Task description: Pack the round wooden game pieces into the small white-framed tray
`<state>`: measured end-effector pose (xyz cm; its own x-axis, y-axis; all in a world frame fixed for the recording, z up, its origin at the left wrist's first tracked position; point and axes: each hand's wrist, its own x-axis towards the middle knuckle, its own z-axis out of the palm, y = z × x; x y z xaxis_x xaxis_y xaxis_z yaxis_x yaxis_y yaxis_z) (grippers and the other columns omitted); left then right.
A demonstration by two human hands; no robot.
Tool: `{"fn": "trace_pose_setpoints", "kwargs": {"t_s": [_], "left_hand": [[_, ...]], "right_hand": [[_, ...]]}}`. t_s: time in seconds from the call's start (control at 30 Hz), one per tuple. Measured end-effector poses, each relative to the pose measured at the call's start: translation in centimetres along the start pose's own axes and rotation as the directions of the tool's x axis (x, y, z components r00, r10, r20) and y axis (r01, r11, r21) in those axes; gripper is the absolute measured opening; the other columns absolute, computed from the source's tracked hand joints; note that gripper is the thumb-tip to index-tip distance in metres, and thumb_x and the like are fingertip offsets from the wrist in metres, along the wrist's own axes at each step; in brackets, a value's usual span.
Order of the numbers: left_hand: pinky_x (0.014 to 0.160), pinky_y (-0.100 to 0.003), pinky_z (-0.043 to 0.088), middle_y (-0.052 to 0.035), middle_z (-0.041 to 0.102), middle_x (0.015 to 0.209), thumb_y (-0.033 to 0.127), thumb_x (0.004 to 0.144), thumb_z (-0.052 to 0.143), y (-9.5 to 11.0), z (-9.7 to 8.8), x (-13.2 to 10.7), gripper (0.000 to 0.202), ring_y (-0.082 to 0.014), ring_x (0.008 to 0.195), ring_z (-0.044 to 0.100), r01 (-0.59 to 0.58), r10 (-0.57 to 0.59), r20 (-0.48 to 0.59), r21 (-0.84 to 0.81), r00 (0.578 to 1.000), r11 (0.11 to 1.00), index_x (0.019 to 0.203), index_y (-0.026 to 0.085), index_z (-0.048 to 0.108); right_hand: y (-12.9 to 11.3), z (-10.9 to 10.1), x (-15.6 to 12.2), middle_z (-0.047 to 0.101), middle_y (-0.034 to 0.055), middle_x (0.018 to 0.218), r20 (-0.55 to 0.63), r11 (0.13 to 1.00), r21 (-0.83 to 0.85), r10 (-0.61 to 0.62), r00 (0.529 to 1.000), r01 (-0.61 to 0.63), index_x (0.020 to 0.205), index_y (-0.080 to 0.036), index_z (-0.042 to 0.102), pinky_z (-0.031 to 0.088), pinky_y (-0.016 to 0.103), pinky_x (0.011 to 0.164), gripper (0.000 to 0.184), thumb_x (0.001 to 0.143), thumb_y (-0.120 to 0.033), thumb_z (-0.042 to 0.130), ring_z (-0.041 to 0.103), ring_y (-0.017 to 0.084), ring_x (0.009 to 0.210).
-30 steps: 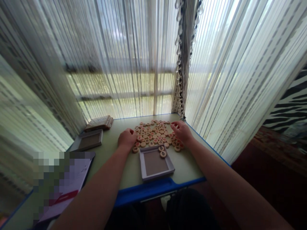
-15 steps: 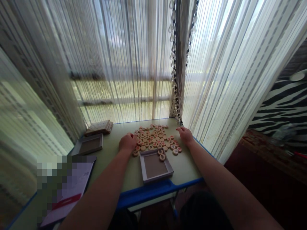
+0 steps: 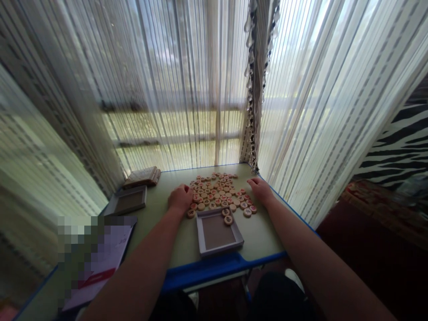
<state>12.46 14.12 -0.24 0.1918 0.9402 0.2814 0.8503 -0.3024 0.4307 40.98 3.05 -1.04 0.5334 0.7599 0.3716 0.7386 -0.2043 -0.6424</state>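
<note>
Curtains: sheer and striped, hanging behind the table, with a strand of beads running down at the corner.
Striped panel: black and white, at the far right.
Table: pale green top, blue rim along the near edge.
Pieces: round wooden discs, many marked in red or black, others showing a plain face; they lie spread over the middle of the table, between the hands.
Left hand: right at the left edge of the spread, fingers bent inward, their tips beside the outermost pieces; contact cannot be told, nor whether the fingers are closed on a piece.
Right hand: to the right of the spread, bare table between its fingers and the nearest pieces; thumb and forefinger lie close together, but whether they meet or pinch anything cannot be told.
Near box: shallow and open, on the near side of the spread, below and between the hands; 2 black-marked pieces sit at its far right corner, well apart from the fingers of either hand.
Other box: shallow, at the left, with a book just behind it.
</note>
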Motion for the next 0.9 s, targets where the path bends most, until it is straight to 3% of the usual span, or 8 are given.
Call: {"fn": "trace_pose_setpoints", "kwargs": {"t_s": [0.2,0.37,0.5,0.57,0.63,0.67,0.73,0.9], "left_hand": [[0.067,-0.027,0.041,-0.0101,0.064,0.085,0.043,0.08,0.034,-0.1,0.0,0.2,0.036,-0.0207,0.08,0.059,0.026,-0.027,-0.014,-0.014,1.0,1.0,0.082,0.017,0.058],[0.067,-0.027,0.041,-0.0088,0.064,0.084,0.042,0.08,0.036,-0.1,0.1,0.0,0.033,-0.0198,0.079,0.058,0.018,-0.019,-0.025,-0.013,1.0,1.0,0.08,0.018,0.058],[0.067,-0.026,0.04,-0.0093,0.064,0.084,0.041,0.08,0.036,-0.1,0.1,-0.2,0.033,-0.0192,0.079,0.058,0.018,-0.019,-0.032,-0.015,0.999,1.0,0.08,0.017,0.059],[0.066,-0.027,0.04,-0.0092,0.065,0.083,0.041,0.08,0.037,0.1,0.0,-0.2,0.032,-0.0192,0.078,0.058,0.017,-0.017,-0.029,-0.012,0.999,1.0,0.079,0.018,0.059],[0.064,-0.027,0.039,-0.0089,0.065,0.081,0.04,0.078,0.039,0.3,-0.1,-0.2,0.03,-0.0195,0.076,0.059,0.022,-0.022,-0.022,-0.001,1.0,1.0,0.079,0.018,0.059],[0.063,-0.027,0.039,-0.0088,0.065,0.081,0.039,0.077,0.04,0.4,-0.1,-0.1,0.029,-0.0197,0.075,0.059,0.027,-0.027,-0.022,0.006,0.999,1.0,0.079,0.018,0.06],[0.06,-0.027,0.039,-0.0091,0.066,0.081,0.037,0.077,0.04,0.6,-0.2,0.0,0.028,-0.0202,0.074,0.059,0.042,-0.041,-0.031,0.019,0.999,0.999,0.079,0.019,0.061],[0.06,-0.027,0.039,-0.0091,0.067,0.083,0.034,0.077,0.039,0.6,-0.4,0.2,0.029,-0.0202,0.076,0.06,0.003,-0.002,-0.05,0.021,0.999,1.0,0.079,0.02,0.064]], "right_hand": [[-0.2,-0.4,-0.1,0.066,0.0063,0.081,-0.077,0.99,-0.124,0.058,0.995,-0.067,0.083,-0.017,0.067,0.039,0.025,0.067,0.032,0.075,-0.035,0.041,0.057,0.017,0.076],[0.0,-0.3,0.2,0.066,0.0061,0.085,-0.019,0.983,-0.176,0.059,0.998,-0.061,0.085,-0.017,0.067,0.04,0.024,0.068,0.031,0.075,-0.033,0.042,0.058,0.017,0.08],[-0.9,-0.5,0.7,0.065,0.01,0.09,-0.047,0.941,-0.322,0.098,0.994,-0.108,0.095,-0.015,0.064,0.041,0.027,0.071,0.033,0.077,-0.027,0.039,0.058,0.02,0.084],[-2.6,0.0,0.9,0.062,0.0133,0.095,-0.011,0.909,-0.416,0.032,0.999,-0.033,0.11,-0.012,0.056,0.041,0.029,0.073,0.039,0.078,-0.023,0.038,0.057,0.021,0.087],[-5.3,1.1,1.2,0.06,0.0131,0.099,0.16,0.874,-0.444,-0.138,0.977,0.196,0.118,-0.013,0.05,0.04,0.029,0.077,0.043,0.077,-0.02,0.04,0.056,0.02,0.088],[-6.8,2.0,1.4,0.061,0.0091,0.099,0.225,0.865,-0.424,-0.188,0.956,0.27,0.113,-0.018,0.054,0.04,0.026,0.078,0.039,0.076,-0.021,0.044,0.056,0.018,0.087],[-9.9,4.0,1.8,0.061,0.0072,0.102,0.406,0.809,-0.388,-0.28,0.87,0.442,0.103,-0.022,0.062,0.04,0.026,0.081,0.032,0.074,-0.022,0.048,0.055,0.019,0.091],[-14.4,8.3,3.6,0.053,0.0032,0.118,0.554,0.733,-0.38,-0.308,0.774,0.564,0.109,-0.03,0.058,0.039,0.033,0.085,0.041,0.068,-0.023,0.056,0.046,0.024,0.106]]}}
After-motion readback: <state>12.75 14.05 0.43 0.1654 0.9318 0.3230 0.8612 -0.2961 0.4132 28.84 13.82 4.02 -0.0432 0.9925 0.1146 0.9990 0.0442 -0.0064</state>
